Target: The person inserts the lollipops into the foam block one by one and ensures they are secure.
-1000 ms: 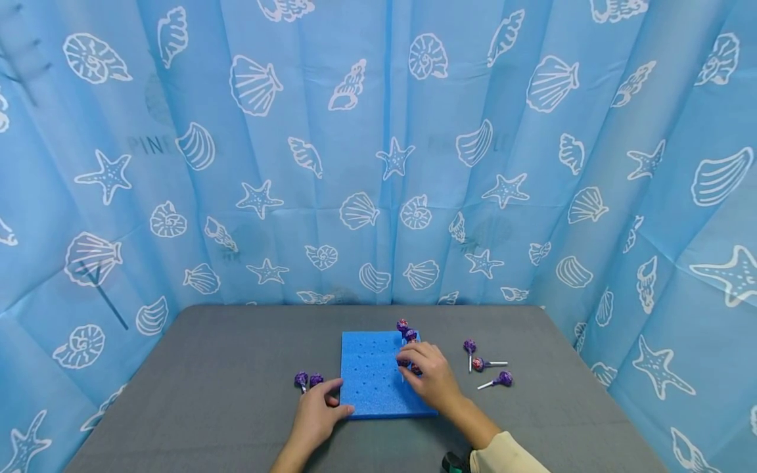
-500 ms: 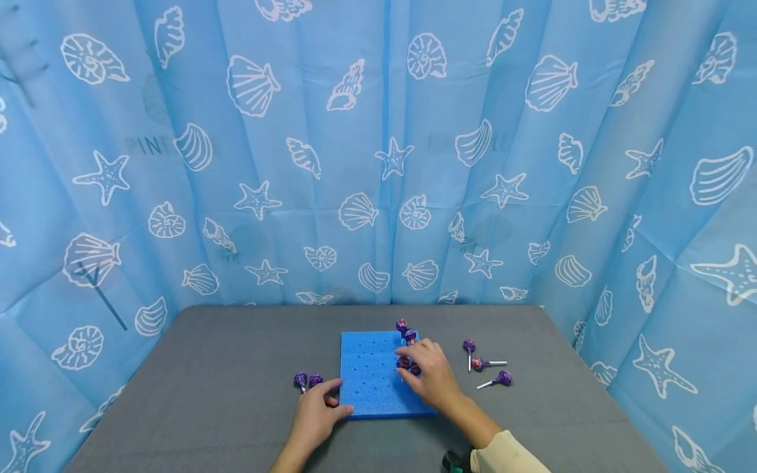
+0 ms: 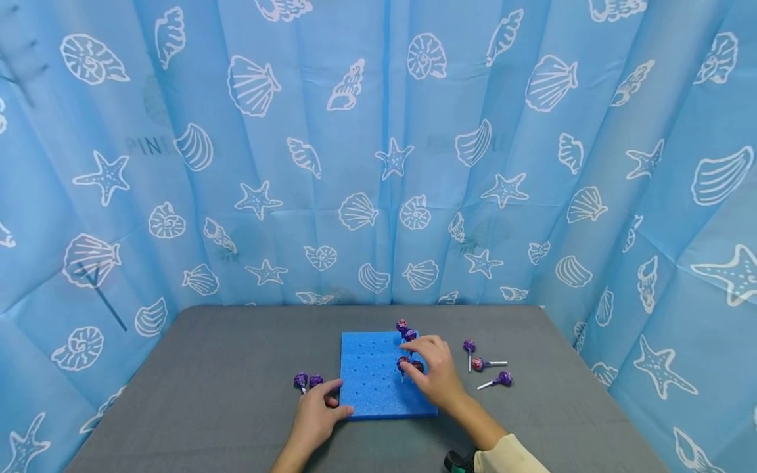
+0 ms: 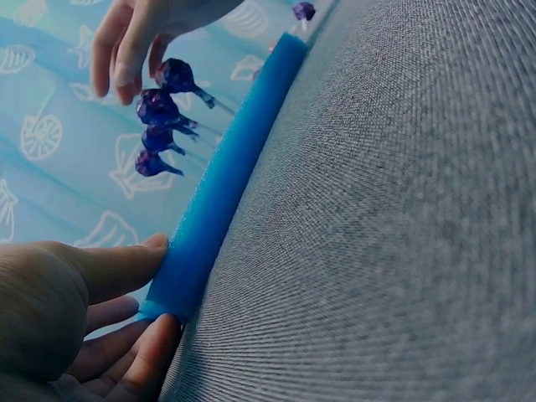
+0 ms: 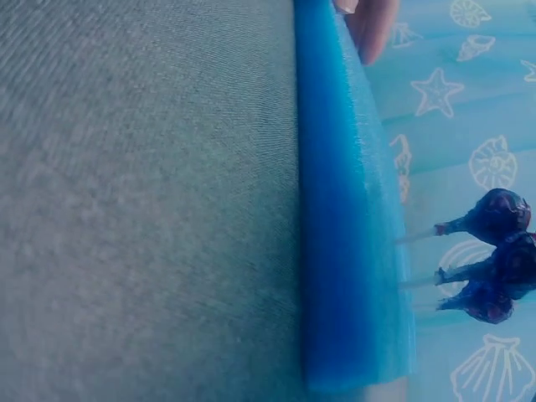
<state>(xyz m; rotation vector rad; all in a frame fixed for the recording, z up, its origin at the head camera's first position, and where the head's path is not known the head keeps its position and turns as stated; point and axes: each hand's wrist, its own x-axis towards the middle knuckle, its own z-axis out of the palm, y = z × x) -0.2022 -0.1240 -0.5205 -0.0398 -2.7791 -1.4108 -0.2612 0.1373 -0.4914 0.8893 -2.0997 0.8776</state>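
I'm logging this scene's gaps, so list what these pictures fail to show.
Head: the right grip hides part of the blue board.
Head: the left grip hides the stick of the nearest purple lollipop.
Head: any print on the wrappers is too small.
Right wrist: the right edge clips the middle lollipop.
Left wrist: the top edge crops the right grip.

Gray, cloth-textured table [image 3: 236, 368] at 6 o'clock fronts a curtained-off tabletop setting, ringed from 9 o'clock through 12 to 3 by light-blue curtains [image 3: 331, 167] printed with white seashells [image 3: 255, 85] and starfish [image 3: 394, 159]. Whether home, lab or workshop lies beyond cannot be told.
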